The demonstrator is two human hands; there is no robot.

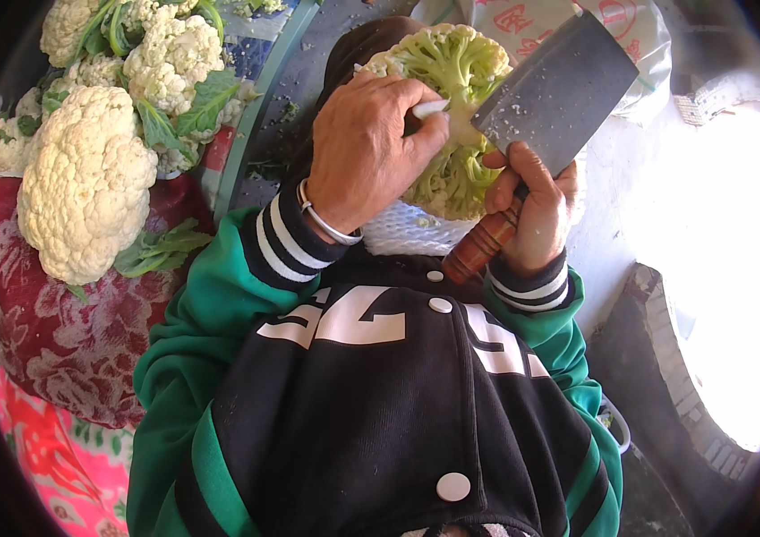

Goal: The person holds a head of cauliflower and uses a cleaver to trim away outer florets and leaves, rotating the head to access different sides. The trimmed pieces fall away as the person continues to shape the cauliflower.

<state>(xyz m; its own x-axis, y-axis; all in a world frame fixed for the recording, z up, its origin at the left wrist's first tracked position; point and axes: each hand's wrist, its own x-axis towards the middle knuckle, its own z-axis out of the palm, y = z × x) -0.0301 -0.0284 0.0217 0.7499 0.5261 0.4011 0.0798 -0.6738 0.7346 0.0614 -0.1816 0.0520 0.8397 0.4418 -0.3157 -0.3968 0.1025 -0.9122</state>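
A: Head view, entry one. What does the left hand hold?

B: It clasps a cauliflower head, turned stem side up so the pale green branches show. The fingers curl over the near left of the cauliflower, and the thumb presses at the white stem. A metal bangle sits on the wrist just below that hand.

A: And the right hand?

B: It is closed around the brown wooden handle of a cleaver. The broad grey blade rises up and to the right of the cauliflower head, its lower edge touching the stem; white crumbs speck the blade.

A: Where is the cauliflower head?

B: Raised in front of the chest, above a white mesh basket whose rim shows just below it.

A: Surroundings?

B: Well to the left of the cauliflower head, a pile of whole cauliflowers with green leaves lies on a red floral cloth. Behind the cleaver, a white bag with red print. The person wears a green and black jacket with white snaps.
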